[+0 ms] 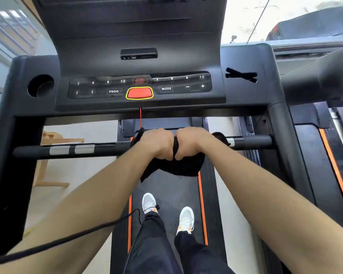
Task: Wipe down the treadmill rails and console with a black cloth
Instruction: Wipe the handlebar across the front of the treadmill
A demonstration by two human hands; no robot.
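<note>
Both hands point(175, 144) gripping black cloth point(174, 167), crossbar point(99, 150)

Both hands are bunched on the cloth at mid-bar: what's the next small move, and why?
Probably slide the black cloth sideways along the crossbar. Left hand and right hand clamp it at the centre, and the bar's outer stretches lie bare.

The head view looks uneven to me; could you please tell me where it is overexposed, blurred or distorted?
Head view: the window at upper right is blown out; the console top is smeared; wide-angle bends the crossbar; both hands stay sharp.
</note>
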